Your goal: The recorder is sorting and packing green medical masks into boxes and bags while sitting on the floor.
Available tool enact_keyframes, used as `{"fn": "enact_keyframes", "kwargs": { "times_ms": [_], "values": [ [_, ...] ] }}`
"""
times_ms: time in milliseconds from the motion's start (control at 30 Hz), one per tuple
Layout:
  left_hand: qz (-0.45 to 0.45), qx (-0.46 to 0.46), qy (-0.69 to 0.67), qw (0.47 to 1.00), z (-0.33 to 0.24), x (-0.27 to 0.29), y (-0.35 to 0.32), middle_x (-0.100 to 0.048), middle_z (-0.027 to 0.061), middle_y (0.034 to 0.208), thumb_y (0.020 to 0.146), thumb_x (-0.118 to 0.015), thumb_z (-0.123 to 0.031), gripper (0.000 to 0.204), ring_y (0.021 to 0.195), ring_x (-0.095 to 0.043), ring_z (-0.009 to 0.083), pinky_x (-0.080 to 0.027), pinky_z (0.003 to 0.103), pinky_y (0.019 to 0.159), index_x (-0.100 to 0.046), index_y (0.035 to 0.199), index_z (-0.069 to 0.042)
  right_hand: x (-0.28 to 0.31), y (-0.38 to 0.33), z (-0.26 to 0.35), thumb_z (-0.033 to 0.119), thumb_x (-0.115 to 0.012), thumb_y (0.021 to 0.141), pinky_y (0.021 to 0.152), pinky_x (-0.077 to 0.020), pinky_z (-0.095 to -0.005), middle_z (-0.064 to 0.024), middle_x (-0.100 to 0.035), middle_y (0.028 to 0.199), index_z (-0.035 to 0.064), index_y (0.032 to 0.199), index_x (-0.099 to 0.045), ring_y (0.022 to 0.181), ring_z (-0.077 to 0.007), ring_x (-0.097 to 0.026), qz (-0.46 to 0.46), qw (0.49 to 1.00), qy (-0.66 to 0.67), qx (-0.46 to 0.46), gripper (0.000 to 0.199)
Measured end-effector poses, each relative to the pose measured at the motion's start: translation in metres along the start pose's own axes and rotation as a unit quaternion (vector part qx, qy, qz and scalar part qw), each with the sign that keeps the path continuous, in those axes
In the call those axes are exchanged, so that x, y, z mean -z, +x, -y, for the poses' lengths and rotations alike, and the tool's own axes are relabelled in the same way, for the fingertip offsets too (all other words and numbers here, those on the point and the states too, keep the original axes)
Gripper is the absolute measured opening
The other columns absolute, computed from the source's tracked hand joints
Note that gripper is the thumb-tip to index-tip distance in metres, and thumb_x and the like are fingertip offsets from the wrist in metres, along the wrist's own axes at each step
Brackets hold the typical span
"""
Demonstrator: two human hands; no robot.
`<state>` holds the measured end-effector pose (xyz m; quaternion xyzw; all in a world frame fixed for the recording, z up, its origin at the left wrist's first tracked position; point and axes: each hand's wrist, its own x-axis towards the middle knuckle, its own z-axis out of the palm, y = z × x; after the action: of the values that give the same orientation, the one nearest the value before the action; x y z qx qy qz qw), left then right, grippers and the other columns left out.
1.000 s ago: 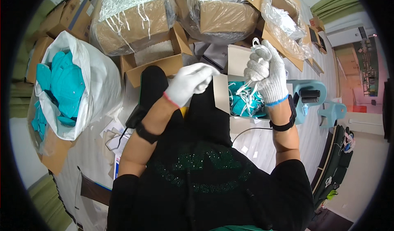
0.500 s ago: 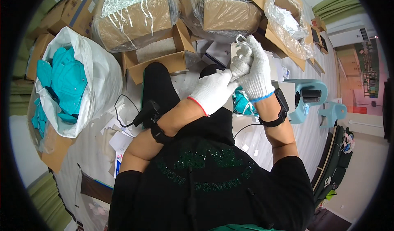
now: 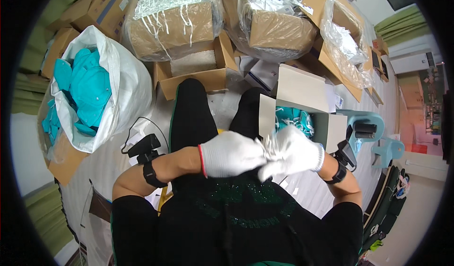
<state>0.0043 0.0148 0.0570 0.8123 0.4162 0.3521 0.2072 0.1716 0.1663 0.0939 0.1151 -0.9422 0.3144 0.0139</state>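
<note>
In white knitted gloves, my two hands meet in front of my lap. My left hand (image 3: 231,155), with a red cuff edge, is closed at the fingertips on a small bundle of white straps (image 3: 270,145). The blue-edged right hand (image 3: 298,152) grips the same bundle from the other side, its fingers smeared by motion. Just beyond the right hand, an open white carton (image 3: 302,87) holds teal face masks (image 3: 295,118) with white straps. At the left, a white woven sack (image 3: 130,84) is full of teal cup-shaped masks (image 3: 89,88).
Ahead stand a plastic-lined carton (image 3: 175,32) heaped with white straps and another carton (image 3: 283,33) of white packets. A low open cardboard box (image 3: 194,80) sits before my knees. Farther right are an open carton (image 3: 326,60) and light-blue stools (image 3: 376,124).
Both hands have come down and nearer my body with the strap bundle, which was held up before. The carton of masks, mostly hidden earlier, now shows.
</note>
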Motion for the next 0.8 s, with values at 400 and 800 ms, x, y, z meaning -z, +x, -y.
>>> {"fn": "enact_keyframes", "kwargs": {
  "times_ms": [400, 800],
  "values": [
    [-0.062, 0.235, -0.070, 0.967, 0.013, 0.091, -0.020, -0.051, 0.0100, 0.073, 0.082, -0.059, -0.012, 0.008, 0.066, -0.055, 0.0282, -0.048, 0.036, 0.058, -0.056, 0.083, -0.005, 0.020, -0.128, -0.040, 0.013, -0.067, 0.081, 0.058, -0.0463, -0.0275, -0.0099, -0.064, 0.075, 0.0044, 0.078, -0.064, 0.062, -0.0186, -0.059, -0.130, 0.938, 0.198, -0.254, 0.009],
    [-0.130, 0.147, 0.075, 0.978, 0.196, -0.027, 0.004, -0.060, 0.0076, 0.099, 0.093, -0.049, -0.014, 0.023, 0.084, -0.061, 0.0217, -0.051, 0.030, 0.071, -0.056, 0.111, -0.002, -0.110, -0.001, -0.091, 0.020, -0.058, 0.094, 0.050, -0.0402, -0.0233, 0.0008, -0.053, 0.070, 0.0122, 0.094, -0.052, 0.053, -0.0085, -0.048, -0.442, 0.495, 0.690, -0.289, 0.010]
  ]
}}
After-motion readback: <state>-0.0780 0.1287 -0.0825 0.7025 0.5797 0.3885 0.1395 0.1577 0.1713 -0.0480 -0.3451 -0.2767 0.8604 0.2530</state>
